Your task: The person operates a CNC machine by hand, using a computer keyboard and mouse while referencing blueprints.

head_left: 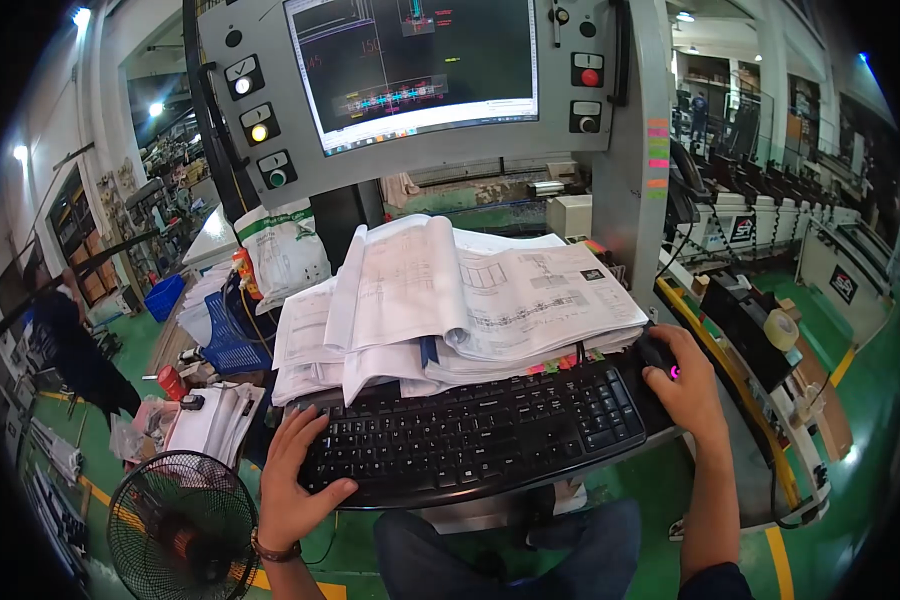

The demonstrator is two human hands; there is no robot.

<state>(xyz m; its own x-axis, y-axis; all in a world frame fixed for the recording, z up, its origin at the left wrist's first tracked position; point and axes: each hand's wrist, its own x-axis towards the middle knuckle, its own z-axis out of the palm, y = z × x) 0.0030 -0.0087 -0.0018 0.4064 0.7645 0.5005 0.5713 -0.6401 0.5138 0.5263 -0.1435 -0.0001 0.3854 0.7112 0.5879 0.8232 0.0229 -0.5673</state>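
My right hand (688, 388) is wrapped over a black computer mouse (654, 352), which shows a small pink light, at the right of the keyboard. At the left end of the black keyboard (470, 435), my left hand (295, 480) lies with its fingers stretched and thumb apart, holding nothing. Behind the keys sits a thick stack of printed drawings (550, 295), its upper sheets curled over. Above it, a monitor (420, 70) displays a coloured technical drawing on a dark background.
Lit push buttons (259, 132) line the grey panel (370, 170) around the screen. On the left are a black fan (182, 525), a blue basket (235, 330) and a white bag (283, 255). A person (70, 340) stands farther left. A yellow rail (730, 390) runs along the right.
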